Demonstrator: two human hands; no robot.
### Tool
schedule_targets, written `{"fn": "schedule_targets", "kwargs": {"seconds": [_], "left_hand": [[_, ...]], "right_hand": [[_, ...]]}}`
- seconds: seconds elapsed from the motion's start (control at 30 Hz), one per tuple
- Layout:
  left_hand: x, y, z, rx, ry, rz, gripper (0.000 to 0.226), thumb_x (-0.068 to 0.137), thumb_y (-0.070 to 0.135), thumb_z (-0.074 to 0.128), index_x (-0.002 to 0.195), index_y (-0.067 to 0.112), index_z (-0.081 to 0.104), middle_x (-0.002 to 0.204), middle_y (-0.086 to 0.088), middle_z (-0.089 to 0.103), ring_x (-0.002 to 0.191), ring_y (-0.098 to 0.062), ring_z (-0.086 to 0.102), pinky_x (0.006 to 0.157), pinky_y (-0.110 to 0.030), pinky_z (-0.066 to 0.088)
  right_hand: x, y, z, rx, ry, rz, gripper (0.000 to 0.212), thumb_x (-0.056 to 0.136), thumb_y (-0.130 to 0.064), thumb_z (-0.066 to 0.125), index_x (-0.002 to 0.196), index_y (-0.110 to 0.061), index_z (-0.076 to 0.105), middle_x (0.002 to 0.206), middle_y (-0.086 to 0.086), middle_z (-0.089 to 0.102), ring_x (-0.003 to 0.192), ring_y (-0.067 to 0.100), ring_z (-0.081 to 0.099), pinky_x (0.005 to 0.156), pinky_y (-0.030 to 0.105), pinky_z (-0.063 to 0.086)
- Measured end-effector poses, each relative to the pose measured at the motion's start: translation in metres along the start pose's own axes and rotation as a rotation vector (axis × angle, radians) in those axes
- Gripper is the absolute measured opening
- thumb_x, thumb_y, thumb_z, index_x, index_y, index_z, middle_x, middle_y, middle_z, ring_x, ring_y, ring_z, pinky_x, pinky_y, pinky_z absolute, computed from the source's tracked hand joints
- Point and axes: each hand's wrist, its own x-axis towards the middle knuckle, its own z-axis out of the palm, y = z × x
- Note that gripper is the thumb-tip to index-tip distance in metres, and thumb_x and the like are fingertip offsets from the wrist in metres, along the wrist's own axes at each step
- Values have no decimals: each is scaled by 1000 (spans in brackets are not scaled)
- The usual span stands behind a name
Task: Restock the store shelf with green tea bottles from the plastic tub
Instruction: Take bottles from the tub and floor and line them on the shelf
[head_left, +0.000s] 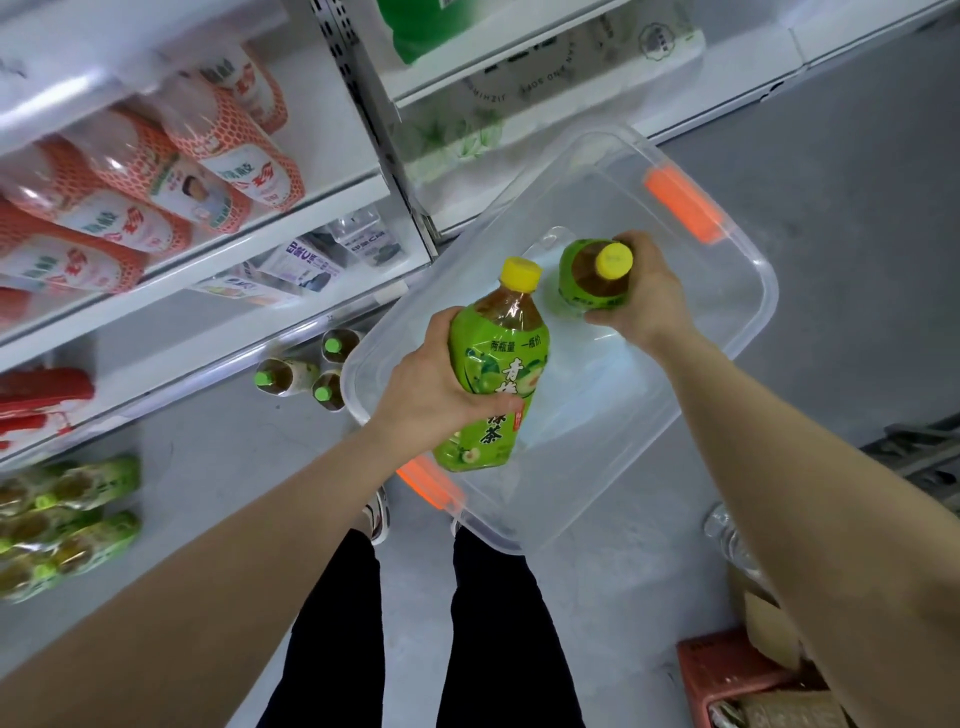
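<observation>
Head view, looking down at a clear plastic tub (587, 457) with orange handles (683, 202), which was set on a grey floor (831, 171) beside a white store shelf (332, 208). One green tea bottle (493, 374) was held tilted above the tub's near end, its label gripped by the left hand (431, 384) with fingers curled around it. A second green tea bottle (592, 280) was seen upright inside the tub, clasped at the shoulder by the right hand (644, 296); whether its base was touching the tub floor could not be told. Three green-capped bottles (291, 376) were stood on the lowest shelf, just left of the tub. Bottles in orange netting (156, 171) were laid on the shelves above.
</observation>
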Motion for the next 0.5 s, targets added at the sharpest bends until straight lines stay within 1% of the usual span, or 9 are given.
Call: {"fn": "schedule_targets", "kwargs": {"seconds": [0.07,0.13,0.2,0.27,0.3,0.37,0.43,0.47,0.5], "left_hand": [[-5,-1,-1,-52,21,-9,98,56,43,92,134,32,35,113,12,62,105,-14,61,93,-32,47],[-13,-1,-3,-107,50,-27,96,57,41,92,134,30,36,113,12,62,106,-13,60,93,-30,47],[-25,-1,-8,-179,91,-41,95,57,38,93,133,29,37,111,15,61,105,-11,61,94,-31,47],[-39,-1,-14,-289,148,-49,95,55,35,94,131,28,39,112,18,62,104,-7,62,96,-35,50],[-47,0,-18,-349,174,-58,94,54,32,95,131,27,41,112,18,62,104,-5,63,96,-35,51],[-63,1,-28,-458,215,-74,95,51,34,96,130,24,44,113,13,65,102,-2,64,95,-36,53],[-82,4,-40,-523,247,-83,101,45,43,95,130,24,45,115,10,66,102,-4,65,95,-36,53],[-92,5,-46,-542,268,-76,102,44,46,94,130,24,45,115,10,66,102,-4,65,95,-36,53],[-103,6,-53,-554,292,-69,101,45,47,94,130,25,45,114,11,66,101,-3,65,95,-36,52]], "right_hand": [[-8,-5,4,37,26,28,81,60,-13,90,127,-15,45,123,3,58,110,28,55,81,27,38],[-21,-13,7,96,64,46,77,58,-18,91,122,-15,47,120,3,59,106,26,58,80,28,41],[-38,-21,8,166,87,53,76,54,-30,90,116,-18,48,116,4,60,102,24,59,82,32,45],[-58,-30,7,249,118,45,75,49,-43,87,110,-24,47,112,2,60,99,20,60,85,39,50],[-68,-34,6,306,135,44,74,49,-46,86,108,-26,47,111,2,60,98,19,61,86,42,52],[-90,-47,2,397,173,19,69,49,-46,87,105,-38,46,112,2,59,100,20,62,87,48,52],[-112,-65,-3,423,198,-56,68,54,-45,87,105,-52,43,117,4,57,108,22,60,91,50,51],[-124,-76,-7,430,196,-96,70,57,-44,86,109,-55,42,121,4,55,112,23,58,93,51,49],[-136,-88,-11,440,191,-131,72,60,-42,86,115,-53,41,124,4,54,115,23,57,96,51,49]]}}
